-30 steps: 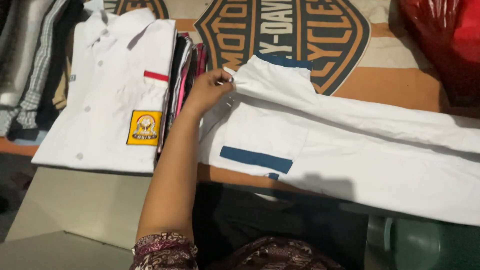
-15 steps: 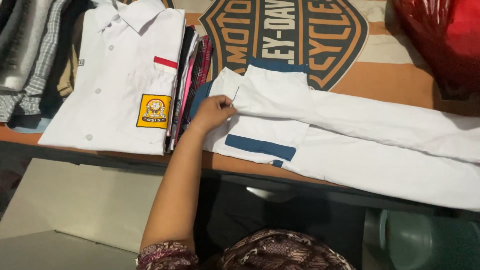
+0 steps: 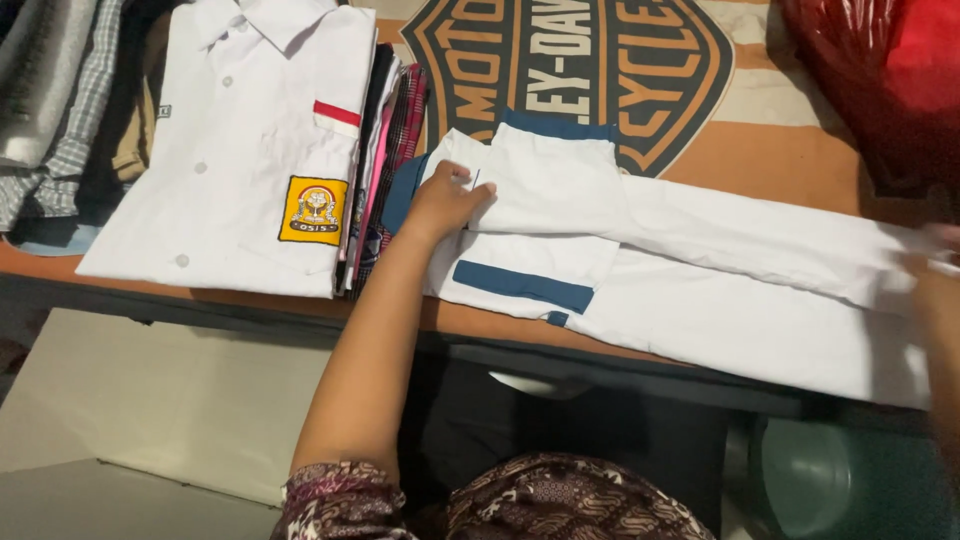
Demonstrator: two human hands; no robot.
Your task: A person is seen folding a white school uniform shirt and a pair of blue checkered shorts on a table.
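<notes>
Tabletop: white garment (image 3: 700,270) lies crosswise (collar leftward).

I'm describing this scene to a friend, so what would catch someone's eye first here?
Probably the long white garment with dark blue trim stretched across the table, the left hand pressing its folded end while the right hand is a blur at the far end. To the left lies a folded white shirt with a yellow badge, and a red plastic bag sits top right.
</notes>
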